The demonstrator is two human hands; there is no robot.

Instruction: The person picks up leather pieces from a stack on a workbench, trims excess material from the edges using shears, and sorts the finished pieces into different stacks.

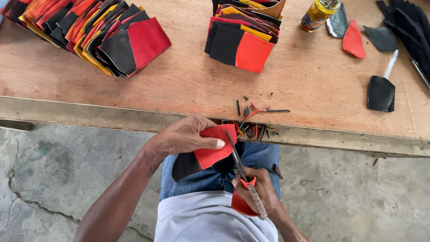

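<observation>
Item: a red-and-black stitched leather piece (210, 150), held over the person's lap just below the edge of the wooden workbench (188, 85). The left hand (186, 136) gripped it from above, fingers closed over the top and thumb pressed flat on the red panel. The right hand (257, 192) was closed around the red handles of a pair of scissors (239, 168), whose dark blades ran up along the right edge of the red panel. Handling note, as a judgement: the trim would go cleanest with the left thumb kept well back from the blades, the piece held taut, and the cut following the edge in short bites rather than one long stroke. Surroundings: thin red and black offcuts (255, 121) lay scattered at the bench edge directly above the work. Further back stood two stacks of similar panels, a fanned stack at far left (94, 31) in red, black, yellow and orange, and a squarer stack at centre (242, 36). At right were an amber bottle (318, 13), a loose red piece (354, 41), black pieces (380, 93) and a white pen-like tool (391, 63). Obstructions: the bench edge sat close above the hands, and the person's jeans lay right under the blades.
</observation>
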